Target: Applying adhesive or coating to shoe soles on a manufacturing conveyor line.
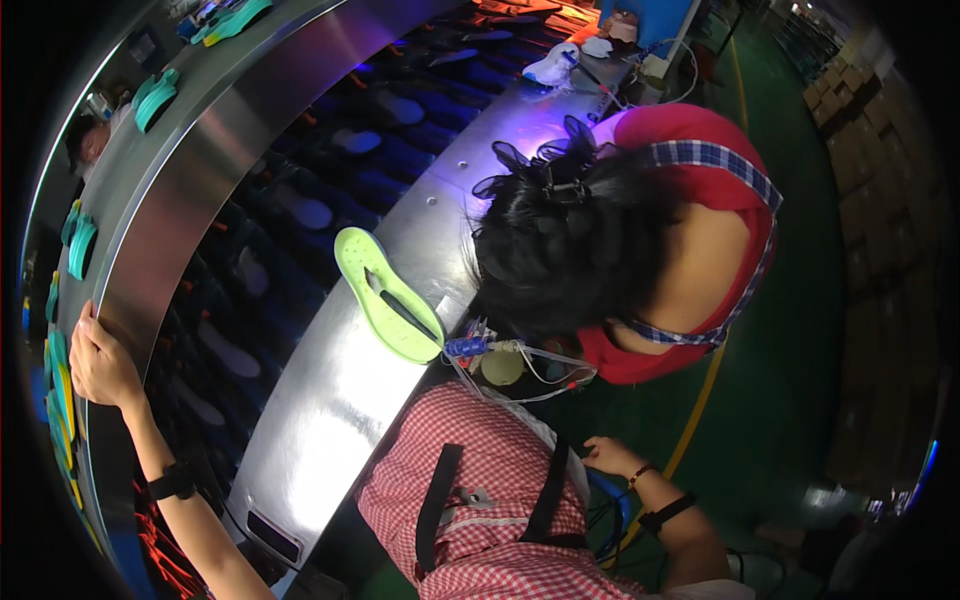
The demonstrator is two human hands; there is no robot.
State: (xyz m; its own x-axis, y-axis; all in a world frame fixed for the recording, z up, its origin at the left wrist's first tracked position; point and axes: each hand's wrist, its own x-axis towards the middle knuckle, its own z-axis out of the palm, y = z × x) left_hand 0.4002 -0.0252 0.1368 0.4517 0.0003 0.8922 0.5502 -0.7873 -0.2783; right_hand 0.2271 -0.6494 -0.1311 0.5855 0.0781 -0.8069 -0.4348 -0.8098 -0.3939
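Note:
My left hand (103, 362) is at the metal edge of a raised shelf (150, 215) on the left. Its fingers are curled over that edge beside several teal and yellow shoe soles (62, 385); whatever they grip is hidden. Low at the right, my right hand (612, 457) hangs beside my red checked apron (490, 500), fingers loosely bent and apart, nothing visible in them. In front of me a lime green shoe sole (378, 318) lies on the metal ledge (320, 400). A dark, slim brush-like tool (408, 312) rests inside it.
A co-worker (640, 240) in red leans over the ledge at the right. Rows of dark shoe uppers (300, 205) sit under the shelf in bluish light. A whitish sole (552, 66) lies farther along the ledge. Tubes with a blue fitting (466, 346) hang near the lime sole.

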